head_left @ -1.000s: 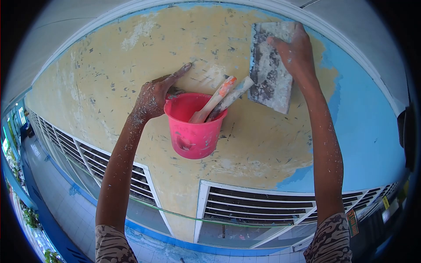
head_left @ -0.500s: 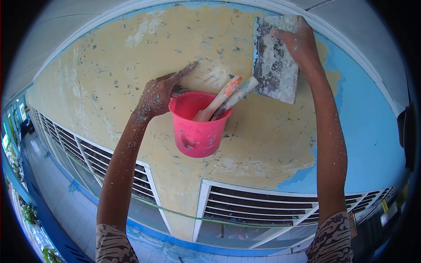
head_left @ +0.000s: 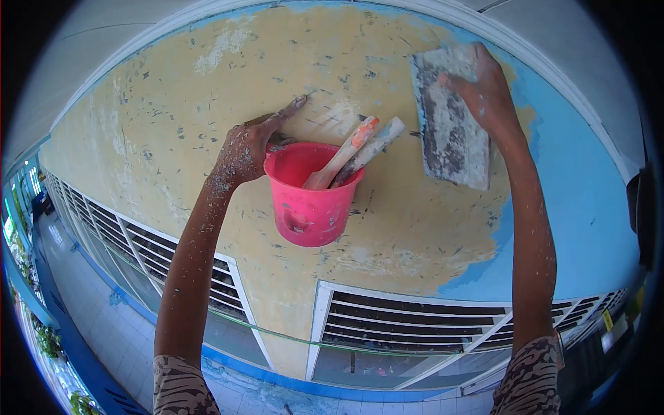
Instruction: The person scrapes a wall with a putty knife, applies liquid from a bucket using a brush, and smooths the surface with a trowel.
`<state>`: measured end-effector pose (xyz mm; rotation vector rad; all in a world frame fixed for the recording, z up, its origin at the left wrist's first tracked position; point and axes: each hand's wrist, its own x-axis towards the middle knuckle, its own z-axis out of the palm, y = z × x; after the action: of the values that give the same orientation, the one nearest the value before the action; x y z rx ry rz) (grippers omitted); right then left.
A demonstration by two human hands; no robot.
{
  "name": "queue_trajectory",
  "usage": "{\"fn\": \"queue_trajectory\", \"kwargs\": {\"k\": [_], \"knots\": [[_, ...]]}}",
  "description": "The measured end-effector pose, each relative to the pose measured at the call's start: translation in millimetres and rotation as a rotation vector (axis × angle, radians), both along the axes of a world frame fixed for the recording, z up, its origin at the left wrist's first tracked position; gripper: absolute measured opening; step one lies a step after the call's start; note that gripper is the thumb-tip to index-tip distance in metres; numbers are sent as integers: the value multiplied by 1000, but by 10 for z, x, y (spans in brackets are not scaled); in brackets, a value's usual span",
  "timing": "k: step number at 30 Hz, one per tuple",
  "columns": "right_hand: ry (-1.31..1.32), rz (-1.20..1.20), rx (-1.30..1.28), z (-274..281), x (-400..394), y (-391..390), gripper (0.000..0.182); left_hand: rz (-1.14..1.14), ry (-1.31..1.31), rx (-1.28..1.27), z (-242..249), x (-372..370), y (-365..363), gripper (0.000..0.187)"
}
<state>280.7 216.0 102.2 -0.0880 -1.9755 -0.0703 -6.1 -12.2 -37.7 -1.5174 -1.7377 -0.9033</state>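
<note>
While flat on wall (head_left: 173,104), trowel (head_left: 453,124) near-vertical.

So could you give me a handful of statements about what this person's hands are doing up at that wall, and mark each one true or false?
1. The left hand holds a pink bucket. True.
2. The bucket is empty. False: two tool handles stick out of it.
3. The right hand presses a flat trowel against the wall. True.
4. The wall is blue all over. False: most of it is yellowish, with blue at the right edge.
5. Louvred vents sit below the patch. True.
</note>
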Motion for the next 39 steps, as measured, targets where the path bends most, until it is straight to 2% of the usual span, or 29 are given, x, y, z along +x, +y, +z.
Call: {"fn": "queue_trajectory", "kwargs": {"k": [1, 3, 5, 7, 9, 12, 13, 16, 20, 23, 24, 28, 31, 32, 35, 36, 38, 39], "knots": [[-1, 3, 9, -98, -2, -64, 60, 3, -1, 9, -3, -10, -17, 80], [190, 112, -64, -324, -88, -139, 51, 31, 84, 24, 1, -9, -10, 80], [192, 94, 5, -308, -268, -144, 48, 26, 87, 22, 13, -37, 12, 79], [98, -93, 88, -287, -357, -316, 46, 18, 85, 25, -10, -29, 31, 79], [25, -168, 9, -270, -236, -315, 47, 5, 36, 33, -24, -37, 18, 79], [122, 135, -104, -341, -226, -198, 49, 82, 19, -19, 10, -16, -9, 79], [118, 135, -101, -350, -285, -254, 49, 83, 16, -16, -11, -29, -11, 79], [-87, -122, 12, -245, -346, -350, 57, 32, 32, 2, -29, -45, 9, 73], [83, -12, 155, 36, -258, -118, 64, 36, 64, 34, -32, -96, 16, 78], [-99, -55, 208, -80, -359, -172, 68, 37, 50, 25, -25, -64, 3, 78], [-148, -7, 295, -134, -457, -154, 60, 10, 13, 19, -24, -40, 7, 79], [-188, -19, 257, 158, -339, -264, 50, -40, 136, 90, -39, -91, 43, 74], [-302, -27, 297, 41, -358, -304, 50, -22, 51, 41, -19, -111, 19, 74], [-343, -101, 302, -56, -396, -311, 53, -17, 81, 50, -26, -127, 26, 74], [-376, -54, 127, 105, -268, -307, 57, -12, 81, 43, -17, -84, 15, 74], [-376, -59, 129, 25, -304, -217, 57, -11, 47, 32, -20, -58, 12, 74], [-47, 95, 375, -199, -424, -54, 58, -3, 34, 20, -41, -58, 15, 74], [-39, 96, 378, -194, -422, -49, 58, 12, 33, 3, -14, -64, 7, 75]]}}
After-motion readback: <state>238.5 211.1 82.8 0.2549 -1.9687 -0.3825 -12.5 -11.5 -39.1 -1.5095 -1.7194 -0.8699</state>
